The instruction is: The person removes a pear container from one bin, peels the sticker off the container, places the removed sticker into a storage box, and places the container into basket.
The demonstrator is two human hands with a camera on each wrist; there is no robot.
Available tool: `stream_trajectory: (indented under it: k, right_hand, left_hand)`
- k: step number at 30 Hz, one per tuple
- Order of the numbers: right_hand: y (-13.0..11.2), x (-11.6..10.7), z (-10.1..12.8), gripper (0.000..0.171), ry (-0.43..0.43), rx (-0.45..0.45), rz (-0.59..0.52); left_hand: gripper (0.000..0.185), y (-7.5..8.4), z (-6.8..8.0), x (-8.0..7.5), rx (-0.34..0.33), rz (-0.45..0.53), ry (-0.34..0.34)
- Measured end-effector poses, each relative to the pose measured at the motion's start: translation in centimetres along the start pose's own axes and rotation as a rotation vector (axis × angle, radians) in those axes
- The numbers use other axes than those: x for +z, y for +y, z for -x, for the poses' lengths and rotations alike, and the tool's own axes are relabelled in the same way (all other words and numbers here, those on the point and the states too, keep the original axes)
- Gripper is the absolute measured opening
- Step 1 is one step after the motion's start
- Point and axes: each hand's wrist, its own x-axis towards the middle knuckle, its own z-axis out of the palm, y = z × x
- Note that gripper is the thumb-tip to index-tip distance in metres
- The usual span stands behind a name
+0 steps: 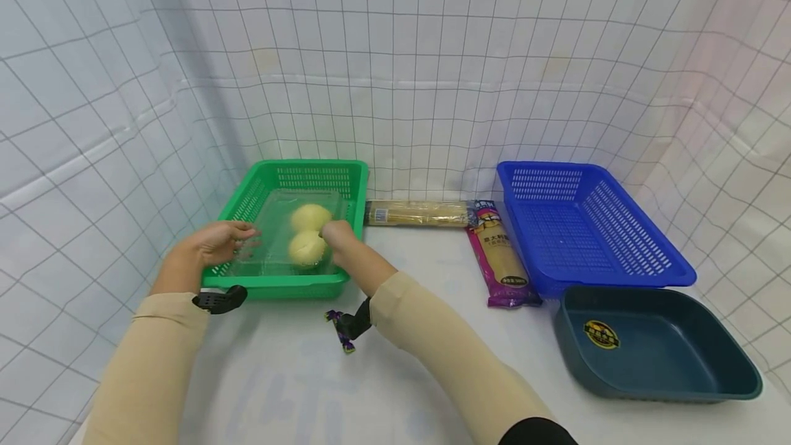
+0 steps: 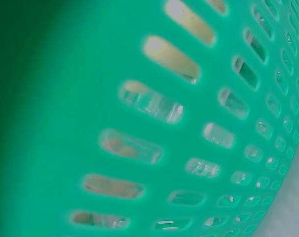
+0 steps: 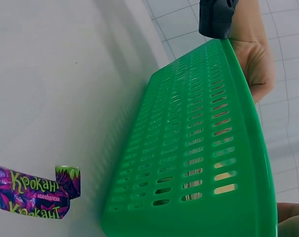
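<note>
Fingers of both my hands grasp the clear clamshell box (image 1: 278, 239): left hand (image 1: 213, 242) at its left edge, right hand (image 1: 336, 235) at its right. It sits inside the green basket (image 1: 247, 201), holding two pale round buns (image 1: 307, 233), long axis running front to back. Beside them, the blue basket (image 1: 618, 225) and dark tray (image 1: 680, 335) hold nothing.

Both hands (image 1: 216, 242) (image 1: 338, 233) hold a clear box (image 1: 296, 232) of 2 buns in the green basket (image 1: 247, 198).
</note>
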Motion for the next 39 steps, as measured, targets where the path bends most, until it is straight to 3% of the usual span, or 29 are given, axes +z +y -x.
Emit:
stream_trajectory:
  k: [10, 17, 21, 27, 34, 39]
  right_hand:
    - [0.0, -0.1, 0.3, 0.056, -0.032, 0.001, -0.011]
    - [0.2, -0.1, 0.3, 0.062, -0.028, -0.002, 0.044]
    - [0.3, 0.0, 0.5, 0.070, -0.015, -0.017, 0.102]
    - [0.0, -0.1, 1.8, 0.064, -0.047, -0.107, 0.124]
    - [-0.7, -1.6, 3.7, 0.061, -0.130, -0.184, 0.129]
    - [-1.1, -3.7, 4.8, 0.060, -0.203, -0.312, 0.157]
  left_hand:
    - [0.061, -0.2, 0.0, 0.3, -0.010, 0.030, 0.048]
    - [0.062, -0.2, 0.0, 0.5, 0.002, 0.019, 0.064]
    - [0.063, -0.4, 0.1, 0.4, 0.036, -0.008, 0.090]
    - [0.063, -0.7, 0.0, 0.4, 0.104, 0.000, 0.127]
    - [0.064, 0.1, 0.6, 1.2, 0.137, -0.235, 0.277]
    - [0.063, 1.5, 1.3, 3.0, 0.263, -0.119, 0.433]
